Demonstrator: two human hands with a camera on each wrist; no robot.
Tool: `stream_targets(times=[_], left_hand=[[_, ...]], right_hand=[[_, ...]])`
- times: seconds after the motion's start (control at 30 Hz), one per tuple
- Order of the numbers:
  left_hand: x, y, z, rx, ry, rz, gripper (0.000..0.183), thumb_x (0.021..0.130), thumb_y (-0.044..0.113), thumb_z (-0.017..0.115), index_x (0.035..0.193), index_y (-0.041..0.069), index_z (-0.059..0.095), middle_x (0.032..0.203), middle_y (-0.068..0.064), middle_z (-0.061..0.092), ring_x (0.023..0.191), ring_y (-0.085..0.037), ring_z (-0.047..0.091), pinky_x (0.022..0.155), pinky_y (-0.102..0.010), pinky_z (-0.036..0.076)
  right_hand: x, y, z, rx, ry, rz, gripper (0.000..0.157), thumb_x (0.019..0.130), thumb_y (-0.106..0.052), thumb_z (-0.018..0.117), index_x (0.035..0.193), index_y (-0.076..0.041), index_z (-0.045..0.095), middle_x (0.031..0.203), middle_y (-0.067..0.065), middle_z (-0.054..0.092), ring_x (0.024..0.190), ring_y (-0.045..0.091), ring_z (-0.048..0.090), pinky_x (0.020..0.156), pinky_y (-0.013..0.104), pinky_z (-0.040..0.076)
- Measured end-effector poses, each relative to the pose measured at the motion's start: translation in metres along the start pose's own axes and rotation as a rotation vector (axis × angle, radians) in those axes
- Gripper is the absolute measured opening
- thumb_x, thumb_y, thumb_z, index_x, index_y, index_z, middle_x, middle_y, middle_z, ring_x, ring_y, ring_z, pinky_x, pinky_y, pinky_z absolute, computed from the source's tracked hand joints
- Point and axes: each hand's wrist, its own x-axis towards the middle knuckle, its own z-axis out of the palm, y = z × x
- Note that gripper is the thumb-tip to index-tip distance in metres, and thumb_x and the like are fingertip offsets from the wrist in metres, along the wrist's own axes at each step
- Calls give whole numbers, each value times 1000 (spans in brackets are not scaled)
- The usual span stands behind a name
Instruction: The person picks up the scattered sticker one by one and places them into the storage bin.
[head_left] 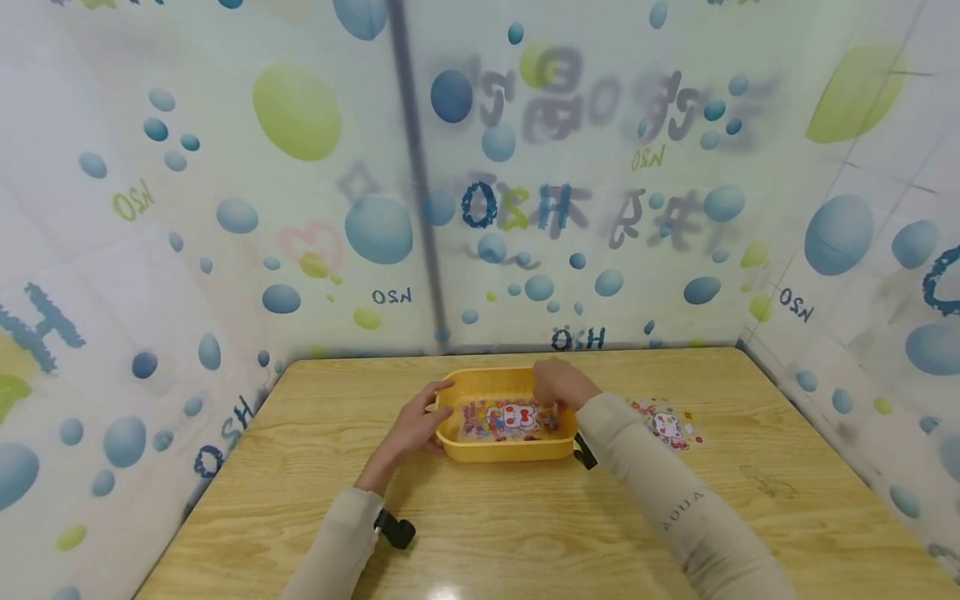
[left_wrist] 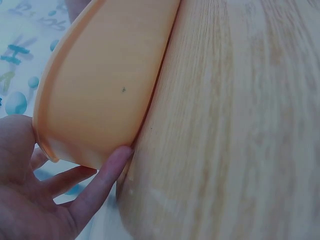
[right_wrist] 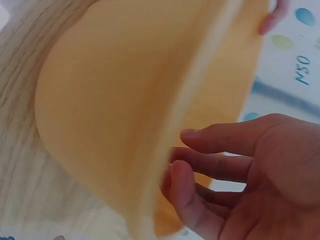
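Observation:
A yellow plastic basin sits on the wooden table, and a colourful cartoon picture lies flat on its bottom. My left hand grips the basin's left end, thumb over the rim and fingers against the outer wall. The left wrist view shows that hand with a fingertip low on the wall, by the table. Over the right end, my right hand reaches inside the basin. In the right wrist view, the right hand has its fingers loosely bent beyond the rim; some fingertips are hidden there.
To the basin's right, a second cartoon picture with small figures around it lies on the table. A faint outline mark shows farther right. Printed curtain walls with bubbles and lettering stand along the back and sides.

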Motion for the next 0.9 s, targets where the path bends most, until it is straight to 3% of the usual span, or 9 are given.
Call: stream_targets(times=[0.17, 0.3, 0.43, 0.6, 0.77, 0.9], left_hand=[[-10, 16, -3, -26, -27, -6, 49, 98, 14, 52, 146, 18, 40, 148, -29, 33, 106, -46, 60, 55, -52, 59], [-6, 10, -2, -21, -14, -3, 47, 98, 17, 53, 144, 22, 43, 148, -25, 37, 103, -41, 63, 52, -47, 59], [3, -7, -1, -15, -4, 10, 46, 98, 21, 54, 142, 30, 45, 148, -19, 38, 102, -36, 63, 49, -42, 59], [1, -6, -2, -22, -17, 14, 47, 98, 21, 55, 143, 27, 44, 152, -21, 31, 115, -41, 56, 50, -44, 59], [5, -11, -1, -9, -4, 6, 46, 98, 23, 55, 141, 32, 45, 150, -20, 35, 113, -40, 58, 49, -41, 59], [5, -10, -2, -9, -5, 1, 46, 98, 22, 55, 141, 31, 45, 151, -20, 34, 113, -40, 58, 49, -41, 59]], right_hand=[[-10, 10, -12, 45, 60, -106, 16, 90, -7, 55, 105, -2, 59, 80, 8, 53, 60, 22, 62, 52, 26, 56], [-22, 21, -21, 94, 145, -189, 13, 91, -11, 58, 91, -2, 66, 66, 6, 54, 50, 17, 54, 47, 22, 50], [-37, 34, -21, 151, 254, -233, 16, 92, -17, 59, 92, -4, 68, 76, 7, 61, 53, 16, 54, 49, 23, 47], [-52, 52, -15, 232, 366, -259, 19, 93, -21, 59, 98, -5, 67, 91, 9, 66, 62, 16, 57, 56, 26, 52], [-57, 76, -5, 253, 470, -276, 18, 95, -19, 56, 98, -7, 68, 87, 6, 67, 60, 13, 57, 59, 27, 53], [-61, 95, 4, 322, 497, -274, 15, 95, -18, 58, 98, -7, 68, 86, 6, 66, 64, 14, 58, 61, 27, 54]])
